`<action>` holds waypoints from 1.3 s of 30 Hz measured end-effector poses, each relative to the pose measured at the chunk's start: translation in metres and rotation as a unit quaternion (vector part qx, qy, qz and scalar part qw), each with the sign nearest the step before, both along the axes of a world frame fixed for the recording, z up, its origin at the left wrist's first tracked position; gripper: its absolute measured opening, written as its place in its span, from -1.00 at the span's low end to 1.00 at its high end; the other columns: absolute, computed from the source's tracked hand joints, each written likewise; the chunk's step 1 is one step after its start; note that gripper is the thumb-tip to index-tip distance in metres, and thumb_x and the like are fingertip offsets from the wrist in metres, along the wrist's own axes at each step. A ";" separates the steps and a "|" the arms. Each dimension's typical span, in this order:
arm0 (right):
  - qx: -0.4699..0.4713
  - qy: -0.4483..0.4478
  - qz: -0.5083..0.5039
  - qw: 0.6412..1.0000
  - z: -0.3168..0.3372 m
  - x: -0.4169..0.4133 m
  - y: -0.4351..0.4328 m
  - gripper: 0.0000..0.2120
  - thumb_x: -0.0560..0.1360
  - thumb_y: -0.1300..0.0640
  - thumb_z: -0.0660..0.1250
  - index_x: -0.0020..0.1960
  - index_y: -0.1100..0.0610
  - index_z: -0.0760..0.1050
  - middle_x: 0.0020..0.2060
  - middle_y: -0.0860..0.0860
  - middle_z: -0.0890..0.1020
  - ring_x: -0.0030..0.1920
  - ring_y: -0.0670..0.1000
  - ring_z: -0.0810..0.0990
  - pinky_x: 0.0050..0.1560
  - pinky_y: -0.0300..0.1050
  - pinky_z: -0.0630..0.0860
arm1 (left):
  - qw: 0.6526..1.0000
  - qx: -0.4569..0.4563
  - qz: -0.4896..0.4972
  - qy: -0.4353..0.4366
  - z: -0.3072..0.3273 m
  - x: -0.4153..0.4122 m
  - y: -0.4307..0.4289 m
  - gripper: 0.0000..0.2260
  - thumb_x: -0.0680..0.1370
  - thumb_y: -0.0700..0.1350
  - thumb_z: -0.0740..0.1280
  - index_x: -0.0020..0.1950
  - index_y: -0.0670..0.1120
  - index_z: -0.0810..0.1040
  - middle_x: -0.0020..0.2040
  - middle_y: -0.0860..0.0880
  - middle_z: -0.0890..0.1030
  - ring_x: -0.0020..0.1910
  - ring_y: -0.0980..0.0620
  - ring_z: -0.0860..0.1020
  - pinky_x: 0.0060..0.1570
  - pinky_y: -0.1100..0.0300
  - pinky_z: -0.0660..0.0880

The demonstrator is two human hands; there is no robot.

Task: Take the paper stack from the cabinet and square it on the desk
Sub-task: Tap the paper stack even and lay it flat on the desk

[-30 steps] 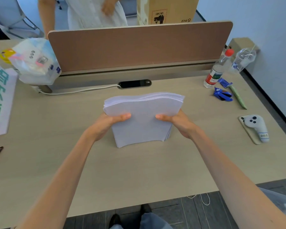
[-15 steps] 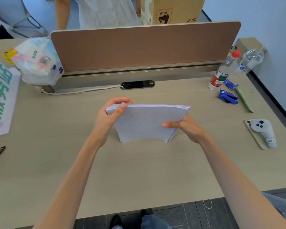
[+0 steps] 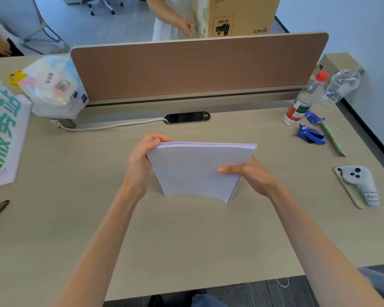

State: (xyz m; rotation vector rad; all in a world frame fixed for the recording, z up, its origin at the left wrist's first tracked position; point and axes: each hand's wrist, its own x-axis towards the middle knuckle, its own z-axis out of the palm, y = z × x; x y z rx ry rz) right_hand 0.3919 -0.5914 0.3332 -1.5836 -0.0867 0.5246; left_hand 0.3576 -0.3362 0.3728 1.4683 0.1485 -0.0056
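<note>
Paper: I see the white paper stack [image 3: 200,169] standing on its lower edge on the light wood-grain table [image 3: 186,240], mid-table, leaning toward me, its lower right corner bowed outward.
Left grip: my left hand [image 3: 142,160] is closed on the stack's upper left corner, fingers curled over the top edge.
Right grip: my right hand [image 3: 251,173] is clamped on the stack's right edge, thumb lying across the front sheet.
Behind: a brown desk divider panel [image 3: 197,67] runs across the far side; a black oval cable port [image 3: 186,117] sits just in front of it, with a white cable [image 3: 111,126] trailing left.
Left side: a clear plastic bag of small items [image 3: 53,85] rests by the divider's end; a white sign with green lettering [image 3: 2,134] lies at the table's left edge.
Right side: a clear water bottle with a red cap [image 3: 304,100], blue snack wrappers [image 3: 310,134], and a white handheld controller [image 3: 359,185] lying on what may be a beige phone. All are well apart from the stack.
Obstacles: I see nothing touching the stack besides my hands and the table.
Beyond: a person in white beside a cardboard box [image 3: 237,16].
</note>
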 end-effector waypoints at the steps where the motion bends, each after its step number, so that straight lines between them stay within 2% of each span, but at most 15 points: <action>1: 0.000 0.000 0.001 1.000 0.000 0.000 0.000 -0.68 0.36 0.34 0.47 0.01 0.01 0.60 -0.10 -0.10 0.72 -0.09 -0.12 0.68 -0.12 -0.32 0.57 | 1.000 0.005 -0.011 -0.004 -0.001 0.000 0.002 -0.72 0.47 -0.03 0.17 -0.01 -0.21 0.50 -0.03 -0.09 0.54 -0.03 -0.03 0.44 -0.03 0.01 0.25; 3: 0.006 0.002 0.001 1.000 0.001 -0.001 -0.002 -0.68 0.36 0.35 0.46 0.01 0.01 0.60 -0.13 -0.11 0.72 -0.11 -0.14 0.68 -0.15 -0.35 0.56 | 0.997 0.025 -0.067 -0.011 -0.004 -0.001 0.007 -0.60 0.47 0.05 0.18 0.11 -0.24 0.49 0.08 -0.16 0.57 0.03 -0.03 0.47 0.02 0.03 0.30; 5: 0.009 0.001 0.000 1.000 0.002 0.000 -0.003 -0.68 0.36 0.36 0.46 0.00 0.02 0.60 -0.15 -0.12 0.72 -0.12 -0.16 0.68 -0.17 -0.36 0.55 | 0.991 0.042 -0.125 -0.005 -0.008 -0.001 0.014 -0.51 0.39 0.09 0.28 0.24 -0.14 0.47 0.18 -0.09 0.60 0.06 0.03 0.54 0.04 0.17 0.40; 8: 0.005 0.003 0.011 1.000 0.005 0.003 -0.007 -0.71 0.35 0.34 0.48 0.00 0.05 0.61 -0.15 -0.12 0.72 -0.13 -0.17 0.67 -0.16 -0.37 0.55 | 0.986 0.062 -0.153 0.019 -0.011 0.003 0.022 -0.45 0.26 0.00 0.45 0.25 0.02 0.50 0.06 0.10 0.64 -0.01 0.13 0.59 -0.02 0.31 0.47; 10: 0.003 0.002 0.024 1.000 0.007 0.005 -0.006 -0.70 0.32 0.28 0.50 0.03 0.11 0.62 -0.10 -0.07 0.71 -0.12 -0.15 0.67 -0.15 -0.38 0.55 | 0.981 0.076 -0.176 0.030 -0.013 0.005 0.020 -0.49 0.29 -0.03 0.45 0.24 0.05 0.52 0.08 0.09 0.65 0.00 0.15 0.61 -0.06 0.35 0.50; 12: 0.005 0.000 0.022 1.000 0.007 0.006 -0.003 -0.69 0.31 0.26 0.50 0.04 0.12 0.62 -0.09 -0.06 0.71 -0.11 -0.14 0.67 -0.14 -0.38 0.54 | 0.977 0.094 -0.189 0.039 -0.015 0.007 0.014 -0.63 0.34 -0.05 0.44 0.15 0.09 0.60 0.08 0.11 0.67 0.00 0.17 0.62 -0.06 0.35 0.50; 15: 0.016 -0.020 -0.012 1.000 0.008 0.007 0.003 -0.69 0.36 0.32 0.48 0.02 0.02 0.61 -0.11 -0.11 0.72 -0.09 -0.14 0.67 -0.12 -0.35 0.56 | 0.987 0.064 -0.137 0.056 -0.013 0.010 0.005 -0.81 0.33 -0.02 0.47 -0.08 0.07 0.68 -0.09 0.12 0.71 -0.10 0.18 0.65 -0.08 0.32 0.53; 20: 0.029 -0.041 -0.061 0.997 0.004 0.006 0.003 -0.68 0.35 0.31 0.50 0.05 0.07 0.61 -0.06 -0.02 0.71 -0.06 -0.09 0.68 -0.08 -0.27 0.57 | 0.996 0.044 -0.072 0.041 -0.022 0.008 0.002 -0.93 0.39 -0.08 0.45 -0.16 0.08 0.68 -0.20 0.15 0.71 -0.20 0.22 0.64 -0.15 0.39 0.53; 23: 0.018 -0.022 -0.078 0.997 -0.007 -0.001 0.006 -0.65 0.28 0.26 0.51 0.04 0.06 0.61 -0.09 -0.03 0.71 -0.08 -0.08 0.68 -0.11 -0.24 0.58 | 0.995 0.052 -0.051 0.067 -0.040 -0.001 -0.007 -0.85 0.43 -0.20 0.46 -0.13 0.06 0.64 -0.25 0.22 0.71 -0.24 0.30 0.64 -0.21 0.45 0.52; 25: 0.013 -0.021 -0.088 0.996 -0.014 -0.003 0.008 -0.66 0.30 0.30 0.50 0.03 0.05 0.60 -0.09 -0.02 0.71 -0.09 -0.09 0.68 -0.12 -0.24 0.59 | 0.996 0.044 -0.035 0.073 -0.045 -0.002 -0.010 -0.82 0.44 -0.23 0.46 -0.07 0.03 0.61 -0.25 0.23 0.70 -0.24 0.33 0.64 -0.24 0.47 0.51; 28: 0.005 -0.020 -0.105 0.994 -0.012 -0.004 0.009 -0.73 0.35 0.31 0.50 -0.02 0.05 0.62 -0.10 -0.01 0.71 -0.11 -0.07 0.68 -0.09 -0.18 0.58 | 0.997 0.026 -0.020 0.065 -0.047 0.002 -0.007 -0.76 0.34 -0.17 0.49 -0.03 0.01 0.61 -0.20 0.18 0.72 -0.19 0.26 0.66 -0.23 0.42 0.53; 31: 0.029 -0.045 -0.148 0.988 0.003 -0.004 0.004 -0.89 0.42 0.19 0.45 -0.05 0.11 0.63 -0.16 -0.06 0.71 -0.15 -0.10 0.65 -0.08 -0.20 0.53 | 0.997 0.021 -0.032 0.063 -0.049 0.001 -0.004 -0.68 0.26 -0.08 0.52 -0.01 0.02 0.61 -0.14 0.15 0.72 -0.14 0.22 0.67 -0.19 0.38 0.55; 35: 0.051 -0.132 -0.214 0.967 0.037 0.003 0.000 -0.71 0.53 -0.02 0.25 -0.04 0.18 0.61 -0.16 -0.01 0.67 -0.12 -0.09 0.60 -0.02 -0.26 0.50 | 0.997 0.023 -0.043 0.063 -0.050 0.002 -0.002 -0.63 0.20 -0.02 0.52 -0.02 0.02 0.62 -0.13 0.12 0.73 -0.13 0.18 0.68 -0.18 0.35 0.56; 38: 0.009 -0.158 -0.218 0.963 0.045 0.006 0.007 -0.78 0.55 0.11 0.28 -0.01 0.26 0.57 -0.20 0.10 0.68 -0.22 -0.15 0.60 -0.16 -0.44 0.47 | 0.996 0.026 -0.047 0.069 -0.051 0.001 0.000 -0.61 0.20 -0.02 0.53 0.00 0.01 0.63 -0.10 0.09 0.73 -0.10 0.15 0.68 -0.15 0.33 0.58; 39: -0.003 -0.165 -0.221 0.961 0.046 0.005 0.009 -0.82 0.52 0.16 0.29 0.00 0.27 0.56 -0.20 0.12 0.68 -0.23 -0.14 0.60 -0.17 -0.44 0.46 | 0.996 0.028 -0.051 0.070 -0.052 0.001 0.001 -0.60 0.20 -0.02 0.53 0.02 0.00 0.63 -0.08 0.08 0.73 -0.07 0.13 0.68 -0.12 0.30 0.58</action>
